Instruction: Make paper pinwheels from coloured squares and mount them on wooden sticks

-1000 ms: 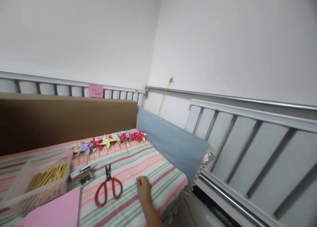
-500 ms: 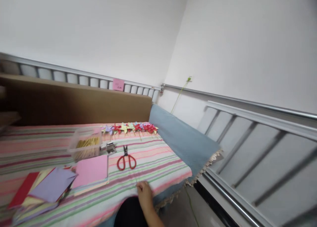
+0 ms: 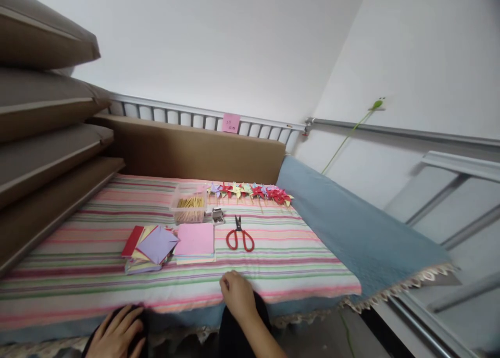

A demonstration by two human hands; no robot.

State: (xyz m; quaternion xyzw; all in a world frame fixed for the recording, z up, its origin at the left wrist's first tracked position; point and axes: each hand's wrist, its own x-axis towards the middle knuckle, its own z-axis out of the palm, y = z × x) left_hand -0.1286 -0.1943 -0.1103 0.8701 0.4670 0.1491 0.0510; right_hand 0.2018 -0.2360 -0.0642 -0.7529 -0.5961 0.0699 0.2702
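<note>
My left hand (image 3: 117, 333) lies with fingers outstretched on a dark-clothed knee at the bottom edge of the view. Curled into a loose fist, my right hand (image 3: 237, 294) rests at the front of the striped cloth (image 3: 297, 274), over the other knee; nothing shows in it. Just beyond it lie scissors (image 3: 239, 235) with red handles, blades slightly apart and pointing away. To their left are a pile of pink paper squares (image 3: 195, 239) and an uneven stack of coloured paper (image 3: 158, 243) with a cut purple square on top.
A clear plastic box (image 3: 189, 204) holds thin wooden sticks. Beside it sits a small metallic container (image 3: 217, 215). Several paper pinwheels (image 3: 250, 191) line the back. Large cushions (image 3: 50, 139) are stacked at left. A pink note (image 3: 230, 123) hangs on the radiator behind a brown board (image 3: 195, 149).
The view has swung left, so the scene sits further right. My left hand and the cushion stack have come into view. My right hand stays closed at the cloth's front.
</note>
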